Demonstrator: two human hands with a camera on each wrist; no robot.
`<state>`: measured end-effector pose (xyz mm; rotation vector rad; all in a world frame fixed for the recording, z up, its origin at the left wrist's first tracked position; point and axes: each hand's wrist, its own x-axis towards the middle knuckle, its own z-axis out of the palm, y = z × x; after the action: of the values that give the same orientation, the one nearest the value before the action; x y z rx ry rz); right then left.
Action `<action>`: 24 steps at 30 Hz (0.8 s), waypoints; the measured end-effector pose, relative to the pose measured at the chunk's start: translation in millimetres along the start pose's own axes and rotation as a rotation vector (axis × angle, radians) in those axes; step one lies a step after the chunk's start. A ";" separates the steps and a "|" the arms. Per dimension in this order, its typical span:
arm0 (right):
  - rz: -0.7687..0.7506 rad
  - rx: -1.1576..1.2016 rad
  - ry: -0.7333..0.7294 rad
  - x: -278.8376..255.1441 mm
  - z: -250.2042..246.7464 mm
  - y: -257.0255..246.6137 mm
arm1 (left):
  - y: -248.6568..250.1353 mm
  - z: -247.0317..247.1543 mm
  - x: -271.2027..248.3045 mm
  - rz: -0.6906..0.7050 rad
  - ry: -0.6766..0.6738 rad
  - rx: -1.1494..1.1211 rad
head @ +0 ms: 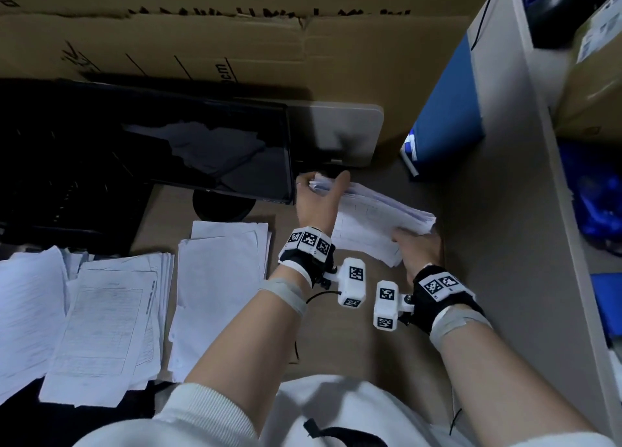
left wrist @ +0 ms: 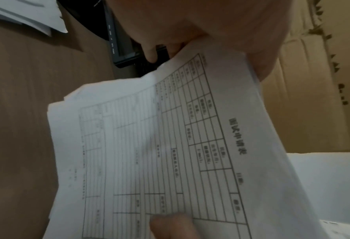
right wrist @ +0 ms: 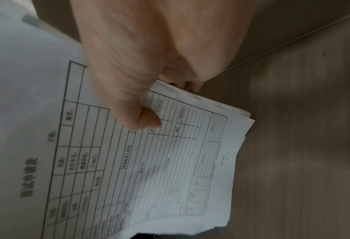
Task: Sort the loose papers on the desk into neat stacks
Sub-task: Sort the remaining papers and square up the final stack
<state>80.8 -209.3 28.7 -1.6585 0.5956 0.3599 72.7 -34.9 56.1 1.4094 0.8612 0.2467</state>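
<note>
Both hands hold one bundle of papers [head: 373, 221] above the desk's right side, tilted on edge. Its top sheet is a printed form with a table [left wrist: 170, 145] [right wrist: 149, 161]. My left hand [head: 319, 197] grips the bundle's far end beside the monitor, thumb on top. My right hand [head: 417, 248] grips the near end, thumb [right wrist: 133, 105] pressed on the form and fingers curled underneath. Other paper lies on the desk: a white stack [head: 222, 291] in the middle, a stack of forms [head: 111, 328] left of it, and loose sheets [head: 27, 315] at the far left.
A black monitor [head: 151, 143] stands at the back left on a round foot [head: 222, 207]. Cardboard boxes [head: 235, 42] line the back. A blue folder [head: 444, 109] leans against the grey partition [head: 511, 194] on the right. A brown desk surface [head: 340, 345] lies below the hands.
</note>
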 end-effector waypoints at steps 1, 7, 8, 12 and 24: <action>0.017 -0.007 -0.021 2.1 -0.1 0.9 | 1.3 2.9 2.1 0.001 0.011 0.002; 0.054 0.034 -0.075 6.3 -2.7 3.8 | -7.1 -6.0 7.3 -0.008 -0.205 0.017; 0.057 0.078 -0.084 3.6 -3.5 0.9 | -10.3 -13.0 8.4 -0.018 -0.277 0.040; 0.030 0.180 -0.136 -5.1 -9.1 -4.3 | -24.5 -37.8 4.1 -0.041 -0.357 0.222; -0.053 0.197 -0.079 -21.1 5.4 -9.5 | -20.3 -29.4 -16.1 -0.081 -0.174 0.063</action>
<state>69.6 -199.4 47.1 -1.4616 0.5106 0.3167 35.9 -26.7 45.7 1.4283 0.7854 0.0346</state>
